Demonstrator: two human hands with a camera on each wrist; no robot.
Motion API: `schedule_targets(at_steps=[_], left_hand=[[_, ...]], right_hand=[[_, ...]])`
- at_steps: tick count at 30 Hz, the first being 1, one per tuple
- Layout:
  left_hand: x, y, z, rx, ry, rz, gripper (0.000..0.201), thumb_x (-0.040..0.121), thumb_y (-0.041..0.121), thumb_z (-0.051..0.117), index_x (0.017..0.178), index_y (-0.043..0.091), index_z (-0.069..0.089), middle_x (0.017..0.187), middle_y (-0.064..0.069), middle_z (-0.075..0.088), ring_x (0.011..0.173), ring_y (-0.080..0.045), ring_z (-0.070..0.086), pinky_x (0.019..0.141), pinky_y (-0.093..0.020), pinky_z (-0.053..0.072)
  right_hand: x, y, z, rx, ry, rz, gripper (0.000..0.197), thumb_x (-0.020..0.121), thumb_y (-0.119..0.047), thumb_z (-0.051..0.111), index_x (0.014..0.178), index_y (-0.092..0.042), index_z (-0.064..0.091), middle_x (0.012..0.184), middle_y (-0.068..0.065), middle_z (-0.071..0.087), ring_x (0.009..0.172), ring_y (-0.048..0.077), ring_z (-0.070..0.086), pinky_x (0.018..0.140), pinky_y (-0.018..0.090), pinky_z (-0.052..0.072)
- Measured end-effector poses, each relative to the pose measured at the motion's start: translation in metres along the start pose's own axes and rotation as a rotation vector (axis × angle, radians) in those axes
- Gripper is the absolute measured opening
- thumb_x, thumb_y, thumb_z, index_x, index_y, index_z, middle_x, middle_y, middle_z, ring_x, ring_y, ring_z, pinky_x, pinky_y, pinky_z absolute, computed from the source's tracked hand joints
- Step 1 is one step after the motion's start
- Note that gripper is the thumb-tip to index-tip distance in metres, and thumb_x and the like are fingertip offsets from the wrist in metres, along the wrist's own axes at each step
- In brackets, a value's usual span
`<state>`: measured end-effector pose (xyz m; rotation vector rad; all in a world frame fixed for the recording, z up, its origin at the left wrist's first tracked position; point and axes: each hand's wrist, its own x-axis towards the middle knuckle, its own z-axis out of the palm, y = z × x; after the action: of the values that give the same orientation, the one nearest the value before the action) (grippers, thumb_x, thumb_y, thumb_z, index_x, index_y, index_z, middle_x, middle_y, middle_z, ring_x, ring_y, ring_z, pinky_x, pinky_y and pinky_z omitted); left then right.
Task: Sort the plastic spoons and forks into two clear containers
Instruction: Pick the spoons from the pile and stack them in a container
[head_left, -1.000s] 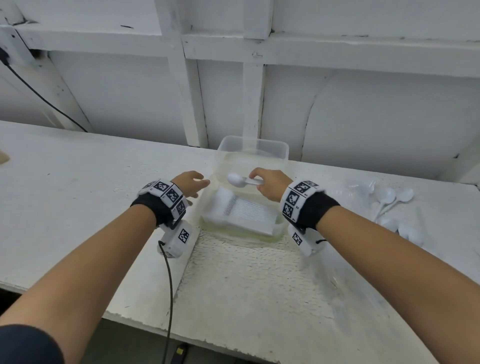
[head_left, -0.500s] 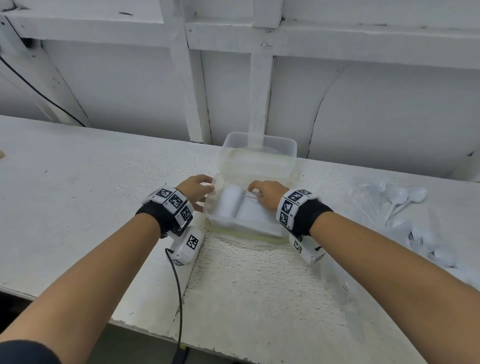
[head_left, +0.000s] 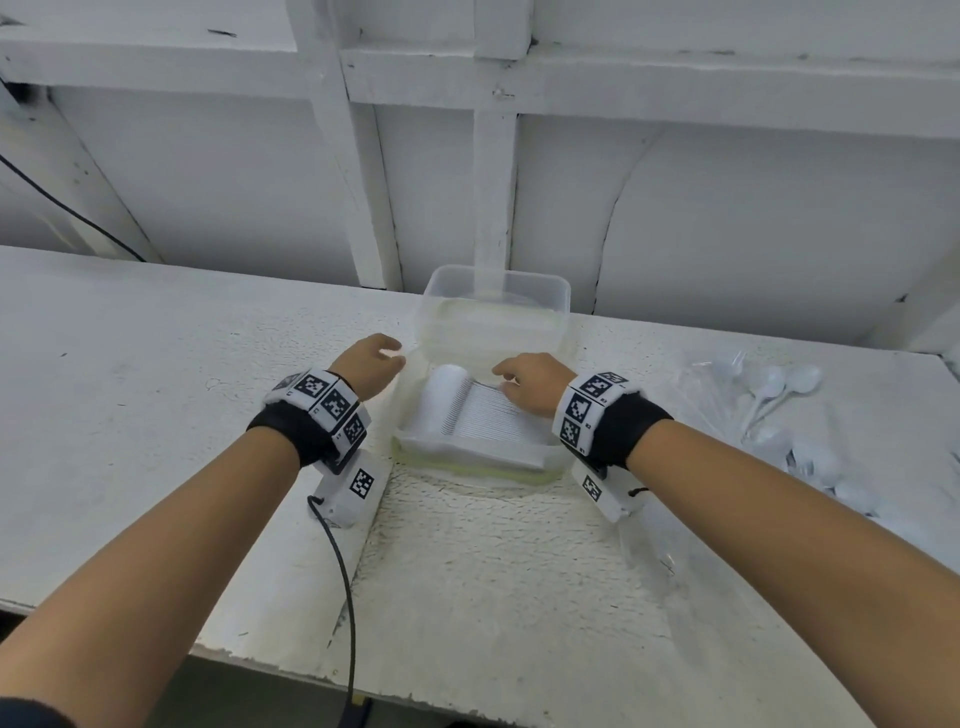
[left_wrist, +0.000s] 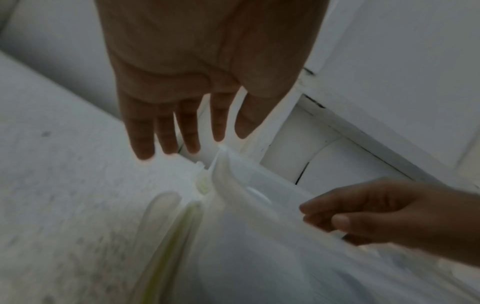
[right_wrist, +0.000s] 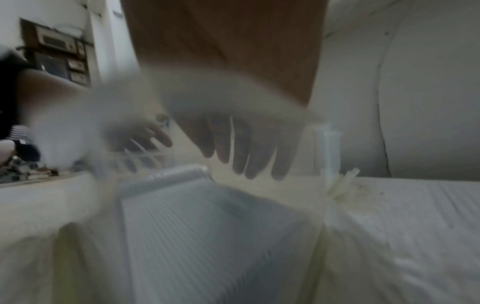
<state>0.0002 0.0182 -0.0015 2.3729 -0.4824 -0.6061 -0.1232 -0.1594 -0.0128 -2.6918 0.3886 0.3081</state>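
Two clear containers stand mid-table. The near container (head_left: 470, 464) holds a neat stack of white plastic spoons (head_left: 467, 410), bowls to the left. The far container (head_left: 493, 296) behind it looks empty. My right hand (head_left: 522, 382) hovers over the handle end of the spoon stack (right_wrist: 207, 216), and in the right wrist view the right hand's fingers (right_wrist: 241, 160) hang straight, holding nothing. My left hand (head_left: 374, 358) is open beside the near container's far left corner (left_wrist: 221, 164), its fingers (left_wrist: 168, 139) spread just above the table.
Loose white spoons (head_left: 779, 384) and a clear plastic wrapper with more cutlery (head_left: 815, 462) lie on the table to the right. A white wall with beams rises right behind the far container. A black cable (head_left: 345, 597) runs off the table's front edge.
One second ago my right hand held a white spoon above the near container. It has lowered to the stack and now holds nothing. The left hand stayed beside the container.
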Motion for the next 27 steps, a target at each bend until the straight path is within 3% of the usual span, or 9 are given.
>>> schedule_targets(at_steps=[4, 6, 10, 14, 18, 21, 27], left_hand=[[-0.012, 0.034, -0.004, 0.089, 0.193, 0.237, 0.034, 0.095, 0.019, 0.046, 0.128, 0.009, 0.051, 0.128, -0.014, 0.053, 0.117, -0.028, 0.05, 0.093, -0.03, 0.037], [-0.022, 0.06, 0.005, 0.073, 0.186, 0.354, 0.032, 0.096, 0.019, 0.046, 0.125, 0.008, 0.053, 0.125, -0.012, 0.056, 0.114, -0.025, 0.052, 0.089, -0.025, 0.036], [-0.045, 0.119, 0.045, 0.038, -0.001, 0.549, 0.028, 0.096, 0.019, 0.047, 0.121, 0.01, 0.056, 0.117, -0.006, 0.06, 0.103, -0.013, 0.054, 0.085, -0.02, 0.038], [-0.06, 0.167, 0.106, 0.112, -0.196, 0.673, 0.027, 0.096, 0.022, 0.048, 0.118, 0.012, 0.058, 0.118, -0.004, 0.062, 0.108, -0.017, 0.056, 0.089, -0.023, 0.04], [-0.075, 0.207, 0.165, 0.22, -0.328, 0.749, 0.029, 0.095, 0.021, 0.048, 0.12, 0.011, 0.058, 0.121, -0.006, 0.061, 0.11, -0.019, 0.056, 0.089, -0.021, 0.038], [-0.083, 0.232, 0.205, 0.343, -0.422, 0.79, 0.031, 0.095, 0.021, 0.047, 0.123, 0.01, 0.057, 0.126, -0.007, 0.059, 0.114, -0.021, 0.054, 0.093, -0.023, 0.037], [-0.09, 0.254, 0.269, 0.593, -0.544, 0.791, 0.034, 0.096, 0.016, 0.046, 0.127, 0.011, 0.058, 0.132, -0.006, 0.056, 0.122, -0.021, 0.05, 0.1, -0.026, 0.035]], right_hand=[[-0.036, 0.01, -0.025, 0.068, 0.106, -0.06, 0.036, 0.097, -0.019, 0.043, 0.132, -0.011, 0.05, 0.13, 0.008, 0.055, 0.119, 0.02, 0.05, 0.099, 0.025, 0.034], [-0.059, 0.022, -0.037, 0.103, 0.15, -0.054, 0.034, 0.097, -0.021, 0.045, 0.129, -0.013, 0.053, 0.126, 0.006, 0.058, 0.115, 0.018, 0.053, 0.094, 0.019, 0.034], [-0.111, 0.057, -0.054, 0.177, 0.234, 0.022, 0.031, 0.096, -0.021, 0.049, 0.124, -0.014, 0.059, 0.121, 0.003, 0.062, 0.11, 0.015, 0.056, 0.089, 0.016, 0.035], [-0.159, 0.104, -0.055, 0.199, 0.273, 0.151, 0.028, 0.095, -0.021, 0.05, 0.12, -0.015, 0.061, 0.114, 0.003, 0.066, 0.101, 0.013, 0.059, 0.08, 0.012, 0.034], [-0.204, 0.151, -0.05, 0.248, 0.302, 0.317, 0.028, 0.094, -0.02, 0.052, 0.119, -0.014, 0.062, 0.112, 0.003, 0.066, 0.092, 0.008, 0.056, 0.08, 0.014, 0.036], [-0.234, 0.184, -0.046, 0.285, 0.35, 0.436, 0.026, 0.092, -0.017, 0.053, 0.116, -0.012, 0.064, 0.109, 0.006, 0.067, 0.098, 0.016, 0.059, 0.082, 0.019, 0.039], [-0.263, 0.226, -0.031, 0.285, 0.372, 0.55, 0.026, 0.092, -0.015, 0.052, 0.115, -0.01, 0.064, 0.119, 0.007, 0.064, 0.108, 0.017, 0.056, 0.085, 0.017, 0.034]])
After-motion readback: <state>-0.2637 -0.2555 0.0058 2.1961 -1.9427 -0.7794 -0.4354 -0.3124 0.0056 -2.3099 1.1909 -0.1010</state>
